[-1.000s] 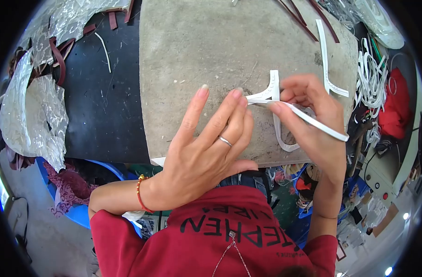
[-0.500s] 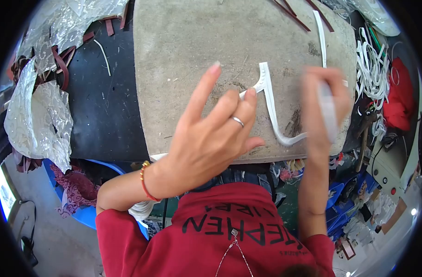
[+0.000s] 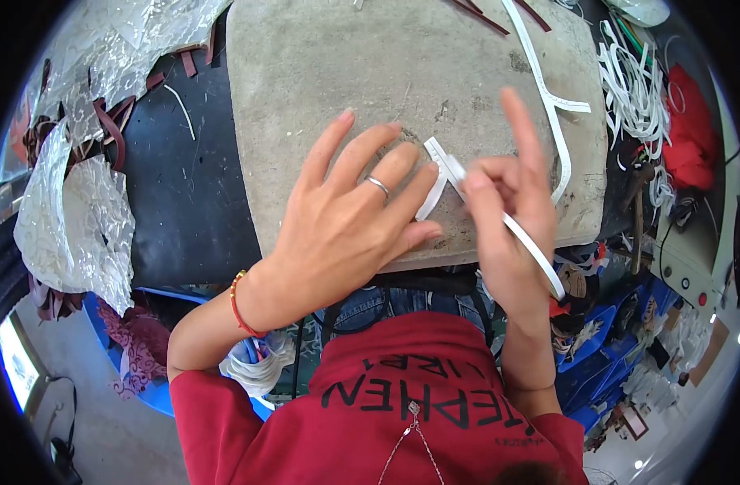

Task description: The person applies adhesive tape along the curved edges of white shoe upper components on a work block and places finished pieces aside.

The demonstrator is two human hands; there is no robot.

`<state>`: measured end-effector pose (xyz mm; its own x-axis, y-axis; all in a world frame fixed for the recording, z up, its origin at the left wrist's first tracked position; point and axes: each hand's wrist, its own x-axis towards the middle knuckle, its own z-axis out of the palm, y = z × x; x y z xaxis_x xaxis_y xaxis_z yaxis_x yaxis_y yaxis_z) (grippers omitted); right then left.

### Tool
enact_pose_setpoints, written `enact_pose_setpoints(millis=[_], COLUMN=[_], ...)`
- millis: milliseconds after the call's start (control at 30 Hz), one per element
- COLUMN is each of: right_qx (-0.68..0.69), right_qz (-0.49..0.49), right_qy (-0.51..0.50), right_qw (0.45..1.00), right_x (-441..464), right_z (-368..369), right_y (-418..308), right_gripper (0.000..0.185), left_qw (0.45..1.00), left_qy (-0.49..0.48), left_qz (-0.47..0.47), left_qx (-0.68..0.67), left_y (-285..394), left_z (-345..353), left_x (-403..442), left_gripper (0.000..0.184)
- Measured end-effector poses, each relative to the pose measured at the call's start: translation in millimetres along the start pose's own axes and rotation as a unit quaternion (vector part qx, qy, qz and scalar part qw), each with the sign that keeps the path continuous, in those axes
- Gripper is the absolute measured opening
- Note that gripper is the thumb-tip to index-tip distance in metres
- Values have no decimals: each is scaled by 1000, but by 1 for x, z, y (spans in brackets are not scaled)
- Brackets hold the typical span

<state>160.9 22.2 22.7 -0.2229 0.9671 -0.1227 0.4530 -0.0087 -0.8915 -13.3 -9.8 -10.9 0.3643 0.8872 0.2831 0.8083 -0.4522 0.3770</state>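
Observation:
My left hand lies palm down over the grey worn board, its fingers spread. The fingertips are close to a forked white strap; whether they press on it I cannot tell. My right hand is partly blurred. Its thumb and curled fingers close on the same strap, while the index finger points up and away. One end of the strap hangs out below that hand in a curve over the wrist side. To the right on the board lies a second white strap with a short side branch.
The grey board rests on a black surface. Clear patterned plastic sheets and dark red strips are at left. A bundle of white straps and red cloth are at right. A blue tub stands below.
My right hand has moved left towards my left hand, drawing the strap with it. The second strap's branch and lower part now show. My left hand's fingers have straightened and spread slightly.

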Motion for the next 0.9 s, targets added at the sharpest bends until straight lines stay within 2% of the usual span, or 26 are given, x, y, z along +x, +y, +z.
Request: enact_pose_setpoints(millis=[67, 100, 233, 367, 400, 433, 533, 567, 667, 800, 900], right_qx=[13, 2, -38, -108, -133, -151, -158, -147, -260, -244, -277], right_qz=[8, -31, -14, 5, 12, 44, 10, 50, -21, -7, -38], right_qy=[-16, 30, 30, 51, 55, 65, 109, 107, 82, 99, 108], right_qw=[1000, 999, 999, 993, 989, 985, 981, 982, 962, 965, 954], right_x=[9, 12, 14, 14, 12, 2, -29, -36, -45, -46, -44], right_z=[12, 18, 19, 22, 19, 13, -6, -10, -15, -15, -12], right_y=[9, 20, 16, 8, 3, -5, 12, 6, 18, 24, 31], right_gripper=[56, 50, 46, 34, 31, 20, 15, 10, 9, 9, 11], left_qw=[1000, 1000, 999, 981, 982, 982, 982, 983, 983, 983, 981], left_qy=[-4, -7, -23, -118, -127, -129, -133, -128, -127, -114, -132], left_qz=[-4, -5, 29, 112, 115, 120, 122, 118, 106, 104, 107], left_qx=[-5, -6, 5, 109, 85, 70, 57, 57, 74, 95, 91], left_y=[-1, -2, -7, -12, -11, -13, -17, -16, -8, -4, -1], left_z=[2, 3, 4, -4, -6, -7, -8, -7, -5, -3, -5], left_x=[-4, -5, -3, 6, 5, 8, 11, 12, 11, 10, 12], left_gripper=[44, 45, 55, 69, 70, 72, 81, 82, 86, 87, 88])
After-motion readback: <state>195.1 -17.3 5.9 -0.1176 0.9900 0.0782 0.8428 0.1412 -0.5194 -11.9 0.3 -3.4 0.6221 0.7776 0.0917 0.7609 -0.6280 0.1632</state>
